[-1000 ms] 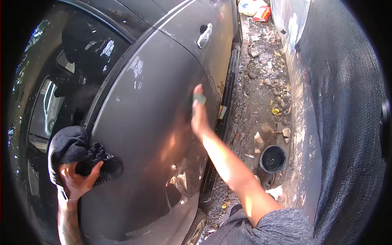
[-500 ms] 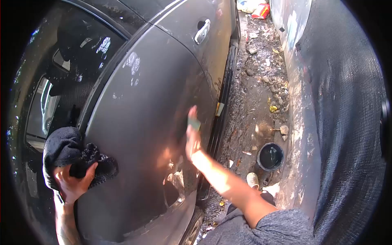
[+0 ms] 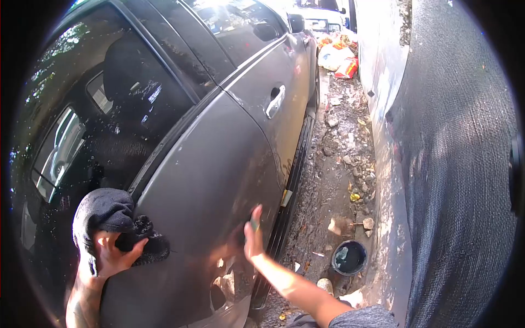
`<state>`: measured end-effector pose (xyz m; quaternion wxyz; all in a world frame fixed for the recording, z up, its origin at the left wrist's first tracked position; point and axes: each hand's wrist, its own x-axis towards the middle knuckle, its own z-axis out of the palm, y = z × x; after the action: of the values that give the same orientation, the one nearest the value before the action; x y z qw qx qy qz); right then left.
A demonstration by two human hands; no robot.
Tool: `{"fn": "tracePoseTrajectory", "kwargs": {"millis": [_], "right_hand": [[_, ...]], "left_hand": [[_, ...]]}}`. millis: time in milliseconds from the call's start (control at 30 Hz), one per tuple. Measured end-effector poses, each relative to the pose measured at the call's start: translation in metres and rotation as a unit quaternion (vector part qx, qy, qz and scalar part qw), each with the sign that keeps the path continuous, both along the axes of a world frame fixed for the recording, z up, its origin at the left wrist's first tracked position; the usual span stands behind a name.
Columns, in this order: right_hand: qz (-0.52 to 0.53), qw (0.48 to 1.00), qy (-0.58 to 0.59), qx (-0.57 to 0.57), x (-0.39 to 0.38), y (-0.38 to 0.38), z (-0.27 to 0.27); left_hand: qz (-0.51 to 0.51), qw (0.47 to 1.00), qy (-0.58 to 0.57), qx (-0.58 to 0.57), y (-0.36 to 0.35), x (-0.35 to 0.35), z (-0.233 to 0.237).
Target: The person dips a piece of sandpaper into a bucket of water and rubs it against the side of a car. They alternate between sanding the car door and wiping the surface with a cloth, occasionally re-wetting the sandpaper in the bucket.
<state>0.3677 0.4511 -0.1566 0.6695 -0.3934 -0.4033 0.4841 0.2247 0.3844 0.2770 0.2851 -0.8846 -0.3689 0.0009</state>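
My left hand [image 3: 112, 257] is closed around a bunched dark cloth [image 3: 106, 210] and a fuzzy black wad [image 3: 152, 246], beside the car's rear window. With fingers stretched out, my right hand [image 3: 253, 238] lies along the lower side of the dark grey car door [image 3: 202, 180]. A small greenish piece [image 3: 254, 224] shows at its fingers; most of it is hidden, so its kind cannot be made out. Light and my arm reflect in the glossy panel below.
A black bucket [image 3: 350, 258] holding dark liquid stands on the rubble-strewn ground, near my shoe [image 3: 325, 285]. Dark netting [image 3: 459, 164] hangs along the wall at right. Bags of rubbish [image 3: 336, 57] and a white vehicle [image 3: 318, 19] are farther up the passage. A running board [image 3: 295, 175] edges the car.
The view has tilted up, so more of the car's front and passage shows and everything sits lower. My right hand has shifted against the door. The left still grips the cloth.
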Motion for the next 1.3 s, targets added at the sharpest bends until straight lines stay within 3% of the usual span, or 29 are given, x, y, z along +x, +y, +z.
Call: {"fn": "tracePoseTrajectory", "kwargs": {"millis": [33,67,100,167,267,400,433,467,500,533,600,667,700,733,800,867,933,1000,1067,1167,1267,1300], "right_hand": [[-0.012,0.999,-0.048,0.003,0.019,0.030,-0.002],[-0.021,0.997,0.064,-0.047,0.027,0.072,-0.013],[-0.029,0.994,0.077,-0.075,0.041,0.089,-0.005],[-0.035,0.995,0.054,-0.073,0.042,0.076,0.008],[-0.018,1.000,0.010,-0.018,0.016,-0.006,0.014],[-0.035,0.994,0.056,-0.087,0.020,-0.007,0.017],[-0.044,0.990,0.069,-0.111,0.019,-0.005,0.025],[-0.055,0.993,0.045,-0.091,0.016,-0.012,0.034],[-0.096,0.985,-0.127,0.063,0.015,-0.026,0.043],[-0.130,0.922,-0.297,0.211,0.012,-0.053,0.050],[0.041,0.992,-0.065,0.098,-0.010,-0.106,0.077],[-0.008,0.993,-0.061,0.102,-0.001,-0.064,0.069],[0.013,0.994,0.083,-0.067,0.004,-0.024,0.072],[-0.022,0.997,-0.063,-0.040,0.028,0.012,0.060],[-0.046,0.989,-0.089,-0.110,0.031,0.059,0.035],[-0.073,0.976,-0.206,0.025,0.027,0.009,0.054],[0.001,0.987,-0.086,0.137,0.010,-0.059,0.074],[0.036,0.984,-0.087,0.153,0.009,-0.074,0.063],[0.009,1.000,0.009,0.011,0.017,-0.015,0.043],[-0.013,0.996,0.046,-0.077,0.044,0.052,0.017],[0.037,0.988,0.130,-0.078,0.017,-0.020,0.034],[0.051,0.996,0.063,-0.030,0.010,-0.054,0.029]], "left_hand": [[-0.038,0.997,0.059,0.036,0.001,0.004,0.003],[-0.077,0.987,0.119,0.071,0.001,0.006,0.003],[-0.074,0.988,0.121,0.065,-0.002,0.005,0.000],[0.127,0.985,-0.108,-0.037,-0.008,0.000,-0.008],[0.124,0.969,-0.189,-0.100,-0.006,-0.008,-0.011],[0.110,0.986,-0.116,-0.047,-0.001,0.008,0.001],[0.066,0.993,-0.094,-0.035,0.001,0.006,0.002],[0.065,0.993,-0.088,-0.042,0.001,0.001,0.003],[0.067,0.994,-0.079,-0.024,-0.002,-0.009,0.003],[0.069,0.995,-0.071,-0.006,-0.006,-0.023,0.002],[0.094,0.993,-0.063,-0.023,-0.012,-0.045,0.001],[0.075,0.997,-0.027,-0.017,-0.013,-0.037,0.005],[0.083,0.995,-0.040,-0.046,-0.016,-0.056,0.006],[0.084,0.995,-0.038,-0.049,-0.018,-0.060,0.006],[0.118,0.990,-0.066,-0.040,-0.020,-0.064,0.005],[0.042,0.998,-0.049,-0.003,-0.008,-0.064,0.005],[0.052,0.997,-0.054,-0.017,-0.013,-0.064,0.005],[0.043,0.998,-0.054,-0.003,-0.016,-0.068,0.002],[0.044,0.998,-0.015,0.053,-0.018,-0.068,0.004],[0.076,0.996,-0.039,-0.005,-0.019,-0.054,0.010],[0.018,0.999,-0.018,0.023,-0.014,-0.050,0.007],[0.029,0.999,-0.010,0.022,-0.019,-0.056,0.008]]}}
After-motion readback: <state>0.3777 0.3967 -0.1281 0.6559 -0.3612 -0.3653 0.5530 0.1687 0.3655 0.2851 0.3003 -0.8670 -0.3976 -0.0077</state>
